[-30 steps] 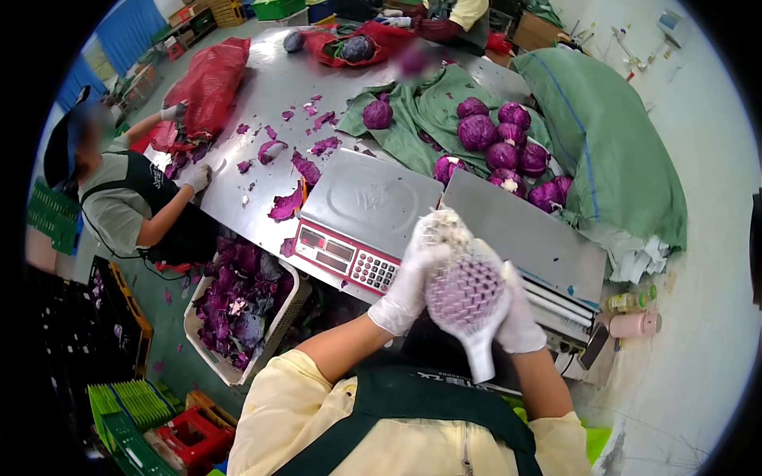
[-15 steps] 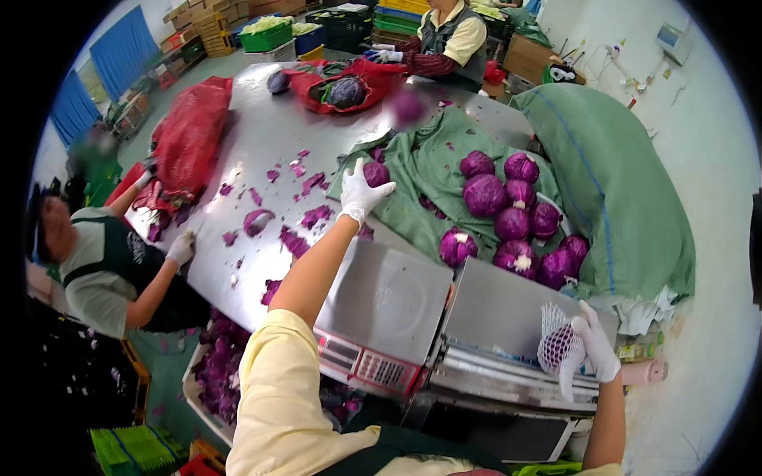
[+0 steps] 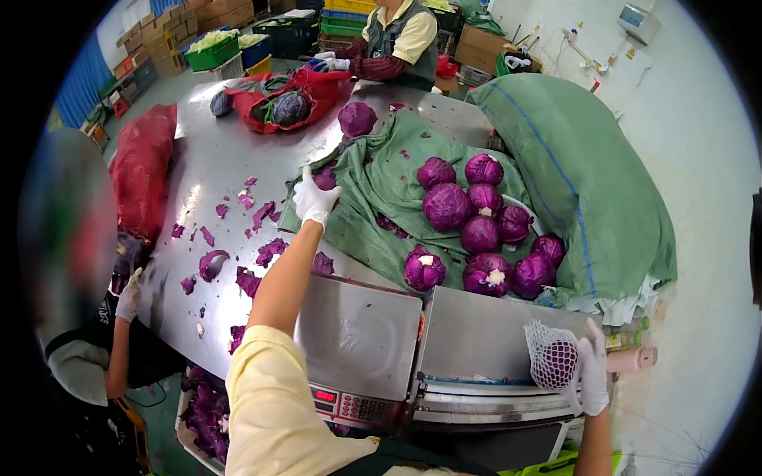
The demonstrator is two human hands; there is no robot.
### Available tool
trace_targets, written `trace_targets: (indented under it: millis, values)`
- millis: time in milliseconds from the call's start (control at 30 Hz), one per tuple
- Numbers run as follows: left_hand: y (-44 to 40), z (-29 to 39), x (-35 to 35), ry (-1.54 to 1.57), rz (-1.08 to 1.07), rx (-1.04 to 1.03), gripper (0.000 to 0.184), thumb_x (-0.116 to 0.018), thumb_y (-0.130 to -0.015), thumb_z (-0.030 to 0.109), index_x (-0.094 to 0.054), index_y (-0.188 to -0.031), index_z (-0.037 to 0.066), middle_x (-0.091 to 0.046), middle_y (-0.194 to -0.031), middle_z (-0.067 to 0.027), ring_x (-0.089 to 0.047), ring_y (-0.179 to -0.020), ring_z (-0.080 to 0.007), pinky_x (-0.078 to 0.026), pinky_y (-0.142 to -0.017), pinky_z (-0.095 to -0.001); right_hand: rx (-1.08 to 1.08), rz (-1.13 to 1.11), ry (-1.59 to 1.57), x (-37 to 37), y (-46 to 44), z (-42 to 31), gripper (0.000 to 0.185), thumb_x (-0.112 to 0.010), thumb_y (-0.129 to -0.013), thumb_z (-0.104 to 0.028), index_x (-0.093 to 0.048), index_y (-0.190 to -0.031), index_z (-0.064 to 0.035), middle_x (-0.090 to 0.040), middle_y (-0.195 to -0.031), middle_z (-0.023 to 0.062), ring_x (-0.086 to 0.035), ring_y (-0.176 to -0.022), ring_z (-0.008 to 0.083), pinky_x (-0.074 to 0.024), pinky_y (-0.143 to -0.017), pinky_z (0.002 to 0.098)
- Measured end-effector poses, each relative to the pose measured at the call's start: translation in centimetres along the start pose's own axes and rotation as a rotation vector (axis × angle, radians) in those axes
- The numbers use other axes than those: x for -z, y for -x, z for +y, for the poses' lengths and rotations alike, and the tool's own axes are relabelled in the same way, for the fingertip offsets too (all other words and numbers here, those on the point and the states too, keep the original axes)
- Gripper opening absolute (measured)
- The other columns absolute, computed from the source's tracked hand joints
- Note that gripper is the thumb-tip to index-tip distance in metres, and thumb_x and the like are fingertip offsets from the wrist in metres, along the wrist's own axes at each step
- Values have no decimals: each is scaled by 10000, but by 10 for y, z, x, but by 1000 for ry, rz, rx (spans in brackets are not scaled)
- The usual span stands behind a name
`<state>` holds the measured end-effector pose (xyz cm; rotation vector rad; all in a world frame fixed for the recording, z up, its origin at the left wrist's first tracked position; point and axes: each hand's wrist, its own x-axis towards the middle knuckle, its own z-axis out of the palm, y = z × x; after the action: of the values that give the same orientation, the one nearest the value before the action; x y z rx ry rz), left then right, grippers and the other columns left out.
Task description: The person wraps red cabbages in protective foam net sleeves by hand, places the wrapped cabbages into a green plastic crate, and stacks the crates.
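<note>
My left hand (image 3: 315,201), in a white glove, reaches onto the near edge of a green cloth. Its thumb and fingers are set around a red cabbage (image 3: 325,178), partly covered by the hand. At the lower right my gloved right hand (image 3: 593,371) grips the side of a red cabbage in white foam netting (image 3: 553,358), above the metal wrapping machine (image 3: 492,337); some fingers are hidden behind it. Several bare red cabbages (image 3: 446,206) sit grouped on the green cloth (image 3: 369,230). Another red cabbage (image 3: 357,119) rests near the cloth's far edge.
A scale (image 3: 357,337) with a lit display stands before me. Torn purple leaves (image 3: 213,265) litter the metal table (image 3: 171,297). A bulging green sack (image 3: 571,182) lies right. Red mesh bags (image 3: 143,174) lie left and far. Co-workers stand left and at the back.
The view has shifted, moving the scene leftward. A cabbage blurred by motion near the cloth's far edge now appears sharp. The co-worker at left leans closer. My left hand stays at its cabbage.
</note>
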<state>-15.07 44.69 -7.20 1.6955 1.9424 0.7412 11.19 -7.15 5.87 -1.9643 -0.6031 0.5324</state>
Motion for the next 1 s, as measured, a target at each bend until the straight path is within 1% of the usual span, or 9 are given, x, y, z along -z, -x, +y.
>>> trace_targets:
  millis: [67,133,267,533,700,733,800,900,1000]
  values:
    - [20,-1,23,55,14,-117,961,-815,-621,265,-336,-1442,127,-500,-1252,-210,-533,-1141,-345,-477,-939,-399,92,31,42,17,-7,18,483,-500,-920,-136,-408,-1372,8,-436,-1394,140,-377,-1303,240,-249,-1107,337]
    - [44,-11,44,664,-177,-376,963,-811,-651,252,-302,-1441,38,-466,-1321,-202,-515,-1171,-306,-446,-970,-348,204,77,178,32,-9,24,453,-495,-926,-163,-449,-1344,7,-469,-1366,127,-396,-1287,226,-263,-1096,334]
    - [149,-17,114,1092,-433,30,894,-827,-697,274,-324,-1396,35,-480,-1267,-142,-565,-1074,-250,-511,-861,-345,296,133,110,48,-7,32,417,-498,-933,-197,-505,-1297,5,-501,-1328,115,-420,-1258,219,-283,-1078,329]
    - [251,-63,116,774,-178,130,755,-850,-650,252,-456,-1227,-35,-570,-1097,-155,-599,-944,-223,-520,-823,-328,373,59,34,101,10,70,337,-501,-917,-142,-557,-1214,6,-541,-1249,112,-488,-1165,215,-349,-1028,317]
    - [279,-64,132,238,-292,-204,735,-774,-713,395,-531,-1222,-76,-637,-1071,-191,-641,-928,-228,-512,-812,-317,397,102,106,161,34,85,293,-511,-909,-146,-592,-1150,1,-580,-1169,111,-506,-1143,224,-368,-1000,315]
    - [234,-124,91,358,-307,-252,764,-773,-731,402,-490,-1248,-85,-619,-1119,-180,-628,-966,-227,-525,-759,-308,396,131,123,173,37,90,284,-510,-912,-155,-602,-1132,-1,-590,-1157,113,-511,-1136,230,-371,-994,317]
    - [276,-80,125,469,-398,15,902,-763,-754,430,-296,-1396,3,-509,-1264,-158,-592,-1021,-276,-538,-679,-396,345,139,129,205,29,116,281,-514,-909,-183,-618,-1109,-15,-601,-1137,122,-520,-1120,234,-374,-985,315]
    - [273,-95,126,439,-428,180,835,-738,-768,452,-281,-1441,264,-365,-1394,-112,-505,-1121,-345,-529,-697,-471,192,224,196,241,14,146,297,-535,-887,-223,-633,-1090,-29,-622,-1094,125,-555,-1069,226,-401,-948,311]
    - [274,-113,125,466,-379,159,821,-710,-803,446,-235,-1454,290,-298,-1444,-83,-469,-1173,-360,-513,-751,-520,38,204,165,257,-6,152,312,-542,-863,-244,-644,-1069,-32,-650,-1048,118,-595,-991,227,-442,-890,317]
